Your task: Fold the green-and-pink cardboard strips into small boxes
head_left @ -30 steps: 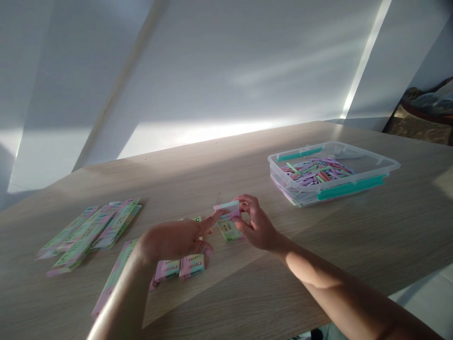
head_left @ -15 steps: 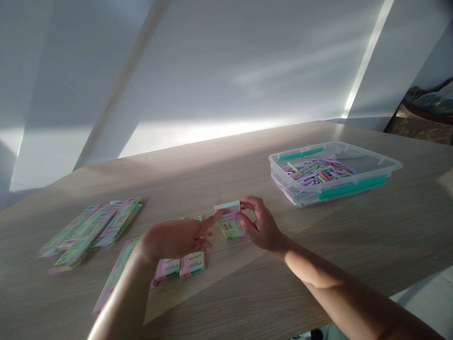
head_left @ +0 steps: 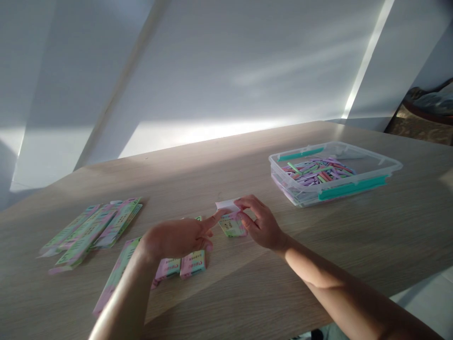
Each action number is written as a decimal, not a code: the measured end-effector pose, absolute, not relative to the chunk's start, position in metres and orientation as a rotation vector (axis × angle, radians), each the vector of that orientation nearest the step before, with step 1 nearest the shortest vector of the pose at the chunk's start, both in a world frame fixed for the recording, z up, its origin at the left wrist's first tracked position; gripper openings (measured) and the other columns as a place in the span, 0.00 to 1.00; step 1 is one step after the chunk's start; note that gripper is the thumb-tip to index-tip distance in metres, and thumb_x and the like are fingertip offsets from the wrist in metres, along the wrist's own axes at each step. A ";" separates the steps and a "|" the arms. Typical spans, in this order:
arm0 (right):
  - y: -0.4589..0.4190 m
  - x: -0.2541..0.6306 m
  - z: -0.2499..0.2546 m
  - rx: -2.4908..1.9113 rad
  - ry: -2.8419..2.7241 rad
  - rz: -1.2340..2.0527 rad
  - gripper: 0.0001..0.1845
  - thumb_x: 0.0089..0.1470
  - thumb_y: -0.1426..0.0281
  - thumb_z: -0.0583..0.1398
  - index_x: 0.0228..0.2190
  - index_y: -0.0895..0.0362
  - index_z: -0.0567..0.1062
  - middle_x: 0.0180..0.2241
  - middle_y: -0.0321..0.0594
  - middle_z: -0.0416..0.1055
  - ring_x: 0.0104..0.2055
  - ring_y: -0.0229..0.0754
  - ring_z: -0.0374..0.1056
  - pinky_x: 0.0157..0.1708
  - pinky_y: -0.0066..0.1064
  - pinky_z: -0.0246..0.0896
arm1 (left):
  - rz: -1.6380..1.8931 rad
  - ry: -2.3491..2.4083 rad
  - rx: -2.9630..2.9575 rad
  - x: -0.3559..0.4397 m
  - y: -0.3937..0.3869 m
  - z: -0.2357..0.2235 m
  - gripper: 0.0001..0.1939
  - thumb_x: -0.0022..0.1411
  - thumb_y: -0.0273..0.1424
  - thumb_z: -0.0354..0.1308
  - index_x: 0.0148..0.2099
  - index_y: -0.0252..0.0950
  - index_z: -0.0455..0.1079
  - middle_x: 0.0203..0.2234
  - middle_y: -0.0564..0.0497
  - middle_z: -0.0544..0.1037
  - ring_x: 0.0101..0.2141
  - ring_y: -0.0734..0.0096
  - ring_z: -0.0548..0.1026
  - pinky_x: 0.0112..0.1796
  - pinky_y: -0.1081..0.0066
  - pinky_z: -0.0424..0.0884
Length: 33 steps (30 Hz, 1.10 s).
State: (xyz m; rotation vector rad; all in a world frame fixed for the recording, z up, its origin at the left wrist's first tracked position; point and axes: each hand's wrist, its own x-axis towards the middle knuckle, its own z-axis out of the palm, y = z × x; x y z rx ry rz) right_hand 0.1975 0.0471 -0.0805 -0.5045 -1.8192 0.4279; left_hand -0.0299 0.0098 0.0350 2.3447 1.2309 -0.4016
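Lying on the wood-grain bench beside a pale wall: small printed packet, flap raised. Right fingers pinch the flap (narrow gap); left index finger extended, touching its fold.

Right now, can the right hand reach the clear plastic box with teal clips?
Probably yes: nothing visible stands between the right hand and the box, though this hand holds the small pastel packet.

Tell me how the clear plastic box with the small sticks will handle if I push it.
The clear plastic box will probably keep its shape, as its walls look stiff. Wide and low on the table, it seems unlikely to tip. The heaped sticks look loose and may slide about inside.
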 end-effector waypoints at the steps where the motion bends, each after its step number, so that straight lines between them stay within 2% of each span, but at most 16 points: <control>1: 0.047 0.198 -0.079 -0.491 -1.828 0.437 0.16 0.60 0.76 0.56 0.49 0.53 0.70 0.43 0.43 0.71 0.44 0.43 0.69 0.45 0.37 0.66 | -0.411 1.241 2.315 -0.028 0.009 0.036 0.43 0.70 0.27 0.50 0.74 0.38 0.24 0.48 0.44 0.80 0.45 0.62 0.78 0.44 0.69 0.69; 6: 0.046 0.199 -0.075 -0.450 -1.801 0.512 0.13 0.59 0.76 0.56 0.45 0.55 0.72 0.39 0.42 0.70 0.42 0.42 0.68 0.43 0.35 0.64 | -0.442 1.261 2.279 -0.023 0.007 0.038 0.42 0.70 0.27 0.50 0.74 0.37 0.26 0.50 0.41 0.79 0.48 0.59 0.76 0.48 0.65 0.68; 13: 0.048 0.200 -0.074 -0.410 -1.821 0.634 0.08 0.59 0.75 0.56 0.39 0.56 0.74 0.34 0.39 0.69 0.37 0.40 0.66 0.39 0.32 0.61 | -0.405 1.223 2.314 -0.027 0.009 0.034 0.43 0.70 0.28 0.50 0.74 0.39 0.25 0.50 0.43 0.79 0.47 0.60 0.76 0.47 0.67 0.68; 20: 0.055 0.203 -0.078 -0.450 -1.762 0.989 0.06 0.62 0.70 0.57 0.38 0.55 0.75 0.34 0.37 0.70 0.36 0.38 0.67 0.36 0.29 0.63 | -0.440 1.250 2.297 -0.025 0.013 0.038 0.41 0.71 0.29 0.50 0.74 0.38 0.27 0.53 0.40 0.77 0.49 0.58 0.76 0.48 0.65 0.68; 24: 0.055 0.199 -0.086 -0.453 -1.668 1.087 0.09 0.62 0.68 0.58 0.45 0.53 0.71 0.38 0.39 0.71 0.38 0.38 0.70 0.37 0.29 0.66 | -0.473 1.269 2.298 -0.023 0.012 0.040 0.41 0.71 0.29 0.50 0.74 0.38 0.27 0.50 0.42 0.79 0.45 0.60 0.77 0.46 0.66 0.69; 29: 0.050 0.194 -0.086 -0.410 -1.573 0.998 0.29 0.63 0.67 0.59 0.60 0.48 0.53 0.51 0.47 0.69 0.47 0.41 0.73 0.47 0.38 0.70 | -0.432 1.258 2.314 -0.025 0.012 0.039 0.38 0.72 0.30 0.49 0.75 0.37 0.31 0.49 0.43 0.79 0.44 0.60 0.77 0.45 0.68 0.69; 31: 0.050 0.194 -0.082 -0.410 -1.649 0.899 0.29 0.63 0.66 0.58 0.62 0.49 0.55 0.53 0.49 0.70 0.51 0.44 0.71 0.50 0.40 0.69 | -0.413 1.233 2.336 -0.025 0.012 0.037 0.37 0.71 0.30 0.49 0.75 0.37 0.34 0.48 0.43 0.80 0.43 0.60 0.77 0.43 0.70 0.69; 33: 0.050 0.196 -0.078 -0.404 -1.741 0.784 0.22 0.64 0.65 0.57 0.59 0.51 0.65 0.52 0.48 0.71 0.54 0.45 0.70 0.51 0.40 0.68 | -0.402 1.199 2.371 -0.024 0.013 0.035 0.35 0.70 0.31 0.49 0.74 0.38 0.40 0.45 0.45 0.81 0.40 0.62 0.78 0.40 0.71 0.69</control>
